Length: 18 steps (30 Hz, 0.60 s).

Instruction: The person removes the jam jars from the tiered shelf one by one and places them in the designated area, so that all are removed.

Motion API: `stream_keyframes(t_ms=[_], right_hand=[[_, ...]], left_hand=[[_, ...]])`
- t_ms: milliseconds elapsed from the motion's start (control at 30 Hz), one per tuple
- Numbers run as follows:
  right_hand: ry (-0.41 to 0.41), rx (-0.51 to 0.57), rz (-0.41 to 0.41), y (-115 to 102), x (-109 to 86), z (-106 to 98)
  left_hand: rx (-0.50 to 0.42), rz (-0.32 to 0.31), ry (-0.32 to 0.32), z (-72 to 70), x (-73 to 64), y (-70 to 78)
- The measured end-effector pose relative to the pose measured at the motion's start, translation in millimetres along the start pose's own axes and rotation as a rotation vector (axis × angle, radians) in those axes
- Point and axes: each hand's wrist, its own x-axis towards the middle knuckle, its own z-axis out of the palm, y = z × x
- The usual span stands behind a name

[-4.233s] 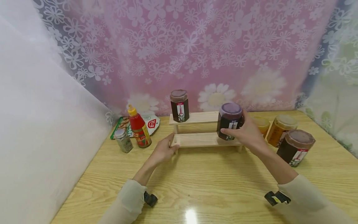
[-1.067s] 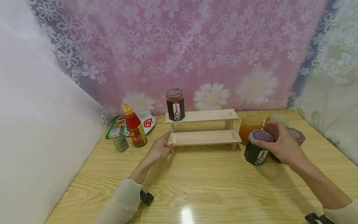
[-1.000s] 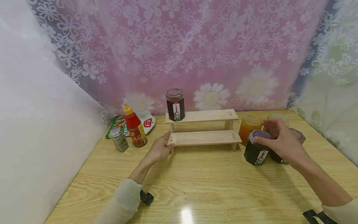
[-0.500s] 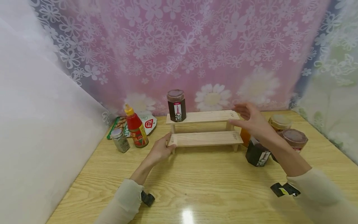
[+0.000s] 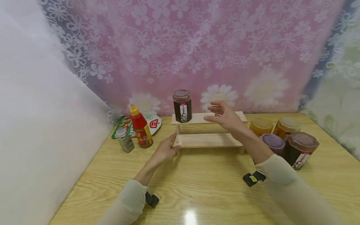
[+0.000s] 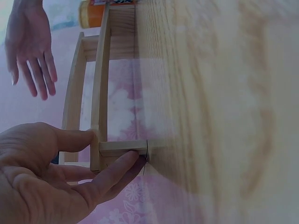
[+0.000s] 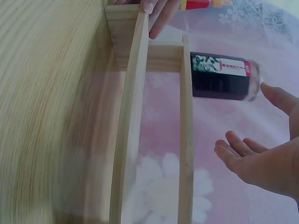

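Note:
A two-step wooden shelf rack (image 5: pixel 208 140) stands on the table. My left hand (image 5: pixel 166 150) pinches the left end of its lower step; in the left wrist view the thumb lies on the board (image 6: pixel 99 102) and fingers touch the leg. On the upper step, at the left, stands a dark hexagonal jar (image 5: pixel 182 107) with a pinkish lid and white label. My right hand (image 5: pixel 226 120) is over the upper step, right of that jar and apart from it, fingers spread and holding nothing. In the right wrist view the jar (image 7: pixel 222 77) is beyond the thumb.
To the right stand a purple-lidded jar (image 5: pixel 272 142), another dark jar (image 5: pixel 299 151) and two amber jars (image 5: pixel 261 125), (image 5: pixel 285 126). At left are a red sauce bottle (image 5: pixel 141 129), a small shaker jar (image 5: pixel 125 141) and a flat packet (image 5: pixel 154 123). A flowered curtain hangs behind.
The purple-lidded jar went from the lower step to the table at right, where my right hand let it go. That hand then moved left toward the jar on top. My left hand stayed put.

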Motion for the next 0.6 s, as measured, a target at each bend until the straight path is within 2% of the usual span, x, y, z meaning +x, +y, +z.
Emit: stream_keyframes(t_ms=[233, 433, 600], right_hand=[[0.017, 0.029, 0.009, -1, 28.7, 26], [0.046, 0.034, 0.028, 7, 54.0, 43], [0.05, 0.073, 0.014, 12, 71.0, 59]], left_hand=[[-0.015, 0.003, 0.005, 0.5, 1.4, 0.3], [-0.002, 0.011, 0.0, 2.8, 2.2, -2.1], [-0.004, 0.0, -0.005, 2.8, 2.2, -3.8]])
